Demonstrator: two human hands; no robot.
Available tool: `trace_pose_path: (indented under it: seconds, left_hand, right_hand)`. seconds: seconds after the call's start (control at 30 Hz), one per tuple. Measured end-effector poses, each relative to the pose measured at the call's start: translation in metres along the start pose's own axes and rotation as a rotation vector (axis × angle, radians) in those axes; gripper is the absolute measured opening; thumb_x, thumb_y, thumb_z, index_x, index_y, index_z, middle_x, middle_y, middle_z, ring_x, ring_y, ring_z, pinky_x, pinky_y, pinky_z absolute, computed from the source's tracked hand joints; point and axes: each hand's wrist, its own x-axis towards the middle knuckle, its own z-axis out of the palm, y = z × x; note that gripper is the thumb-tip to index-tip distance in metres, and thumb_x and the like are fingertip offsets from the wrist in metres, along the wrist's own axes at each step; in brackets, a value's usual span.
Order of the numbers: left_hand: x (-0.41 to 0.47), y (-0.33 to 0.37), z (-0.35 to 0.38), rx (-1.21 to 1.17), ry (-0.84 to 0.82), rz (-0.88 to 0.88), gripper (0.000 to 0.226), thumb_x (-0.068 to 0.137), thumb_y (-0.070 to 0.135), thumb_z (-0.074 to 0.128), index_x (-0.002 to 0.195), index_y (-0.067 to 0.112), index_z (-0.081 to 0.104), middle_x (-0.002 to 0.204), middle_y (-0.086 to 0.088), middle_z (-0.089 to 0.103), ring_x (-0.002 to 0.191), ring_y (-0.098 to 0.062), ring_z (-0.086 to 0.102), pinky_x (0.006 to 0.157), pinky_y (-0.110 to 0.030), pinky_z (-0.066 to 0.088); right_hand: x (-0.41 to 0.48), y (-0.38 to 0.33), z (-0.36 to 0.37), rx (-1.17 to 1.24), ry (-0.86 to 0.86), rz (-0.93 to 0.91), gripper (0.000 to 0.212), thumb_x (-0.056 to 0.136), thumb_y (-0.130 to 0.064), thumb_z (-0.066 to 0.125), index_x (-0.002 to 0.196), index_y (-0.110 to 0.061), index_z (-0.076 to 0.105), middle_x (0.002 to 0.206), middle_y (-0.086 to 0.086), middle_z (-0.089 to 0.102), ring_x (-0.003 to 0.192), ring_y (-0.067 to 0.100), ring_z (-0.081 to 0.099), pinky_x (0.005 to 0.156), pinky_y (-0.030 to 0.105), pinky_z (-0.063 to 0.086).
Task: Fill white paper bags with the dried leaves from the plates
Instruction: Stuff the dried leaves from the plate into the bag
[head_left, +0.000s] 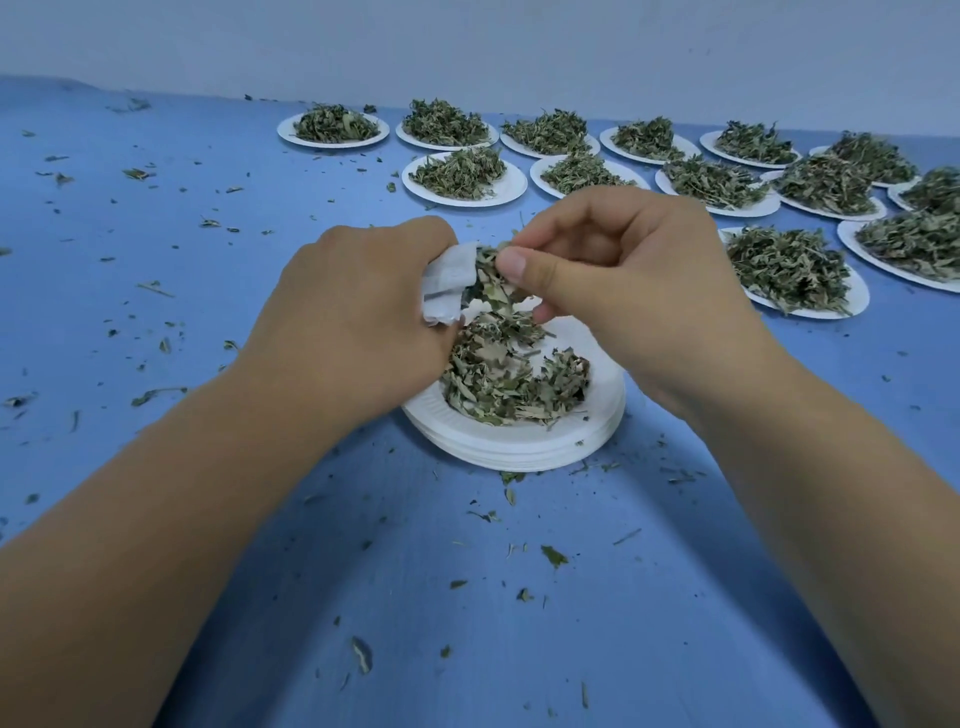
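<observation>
Left hand (358, 312) grips white bag (448, 280); right hand (613, 270) pinches leaves (493, 270) at mouth. Risk: narrow opening, leaves spill onto bench (208, 260).

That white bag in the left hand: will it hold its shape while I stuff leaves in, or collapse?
Probably floppy: the bag looks creased and bunched where the left hand grips it, so its mouth likely needs holding open. It seems thin, so stuffing leaves hard might tear it.
</observation>
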Motion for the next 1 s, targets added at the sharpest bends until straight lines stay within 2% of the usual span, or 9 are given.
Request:
trace_pose_path:
  seconds: [0.2, 0.37, 0.5, 0.57, 0.6, 0.7, 0.8, 0.9, 1.0]
  left_hand:
    - [-0.001, 0.004, 0.000, 0.027, 0.003, 0.044, 0.029, 0.085, 0.046, 0.064, 0.080, 0.020, 0.051, 0.062, 0.003, 0.052, 0.061, -0.025, 0.051, 0.057, -0.040, 0.046]
    - [-0.003, 0.009, -0.002, 0.015, 0.041, 0.050, 0.033, 0.078, 0.048, 0.059, 0.065, 0.027, 0.037, 0.052, 0.007, 0.042, 0.051, -0.014, 0.045, 0.049, -0.030, 0.033]
    - [-0.003, 0.010, -0.007, 0.003, 0.053, 0.045, 0.028, 0.076, 0.044, 0.058, 0.065, 0.027, 0.038, 0.051, 0.006, 0.040, 0.050, -0.013, 0.043, 0.049, -0.030, 0.030]
    - [-0.003, 0.009, -0.008, 0.003, 0.040, 0.064, 0.019, 0.074, 0.043, 0.058, 0.075, 0.026, 0.050, 0.055, 0.005, 0.046, 0.052, -0.017, 0.046, 0.050, -0.032, 0.036]
    - [-0.002, 0.009, -0.009, 0.004, 0.030, 0.086, 0.023, 0.073, 0.044, 0.060, 0.085, 0.025, 0.057, 0.059, 0.005, 0.052, 0.055, -0.020, 0.049, 0.052, -0.034, 0.039]
    - [0.000, 0.009, -0.013, 0.009, -0.001, 0.186, 0.051, 0.072, 0.059, 0.074, 0.105, 0.025, 0.055, 0.073, 0.004, 0.063, 0.065, -0.027, 0.053, 0.057, -0.033, 0.032]
    - [0.005, 0.009, -0.019, 0.026, 0.007, 0.225, 0.077, 0.061, 0.087, 0.058, 0.106, 0.025, 0.047, 0.082, 0.006, 0.062, 0.072, -0.019, 0.046, 0.067, -0.031, 0.026]
    - [0.007, 0.007, -0.020, 0.057, 0.046, 0.234, 0.086, 0.059, 0.093, 0.052, 0.114, 0.027, 0.048, 0.098, 0.014, 0.052, 0.092, -0.019, 0.049, 0.082, -0.031, 0.027]
    - [0.003, 0.005, -0.020, -0.058, 0.136, 0.182, 0.084, 0.064, 0.085, 0.062, 0.121, 0.024, 0.052, 0.110, 0.018, 0.045, 0.107, -0.014, 0.047, 0.088, -0.026, 0.029]
  right_hand:
    - [0.000, 0.000, 0.003, 0.191, 0.048, 0.134, 0.019, 0.082, -0.005, 0.082, 0.090, -0.011, 0.066, 0.072, 0.004, 0.076, 0.070, 0.017, 0.071, 0.062, 0.028, 0.056]
    - [-0.004, 0.005, 0.013, -0.075, 0.078, -0.017, 0.013, 0.082, -0.014, 0.084, 0.082, -0.012, 0.071, 0.071, -0.003, 0.076, 0.065, 0.021, 0.069, 0.058, 0.025, 0.051]
    - [-0.003, 0.008, 0.012, -0.161, 0.055, 0.003, 0.008, 0.081, -0.026, 0.086, 0.081, -0.025, 0.078, 0.087, -0.017, 0.076, 0.091, 0.000, 0.068, 0.084, 0.029, 0.054]
    - [-0.002, 0.008, 0.011, -0.097, -0.029, 0.030, 0.008, 0.082, -0.019, 0.085, 0.082, -0.020, 0.077, 0.097, -0.008, 0.078, 0.103, 0.003, 0.070, 0.094, 0.041, 0.056]
    - [-0.002, 0.008, 0.010, -0.048, -0.086, 0.037, 0.009, 0.083, -0.013, 0.083, 0.083, -0.015, 0.074, 0.096, 0.001, 0.078, 0.098, 0.010, 0.072, 0.092, 0.045, 0.058]
    - [-0.001, 0.009, 0.005, 0.019, -0.191, 0.055, 0.013, 0.084, -0.007, 0.080, 0.085, -0.007, 0.067, 0.085, 0.027, 0.073, 0.070, 0.036, 0.067, 0.072, 0.053, 0.058]
    - [0.001, 0.010, 0.004, 0.007, -0.127, 0.038, 0.018, 0.079, -0.015, 0.084, 0.083, -0.011, 0.067, 0.086, 0.038, 0.066, 0.070, 0.048, 0.062, 0.067, 0.060, 0.053]
    - [0.005, 0.007, 0.005, 0.051, -0.054, 0.028, 0.027, 0.074, -0.016, 0.087, 0.087, -0.015, 0.063, 0.077, 0.018, 0.072, 0.073, 0.031, 0.066, 0.064, 0.041, 0.053]
    - [0.008, 0.009, 0.006, 0.035, -0.018, 0.059, 0.035, 0.072, -0.019, 0.089, 0.097, -0.022, 0.064, 0.077, -0.002, 0.073, 0.070, 0.017, 0.067, 0.071, 0.043, 0.058]
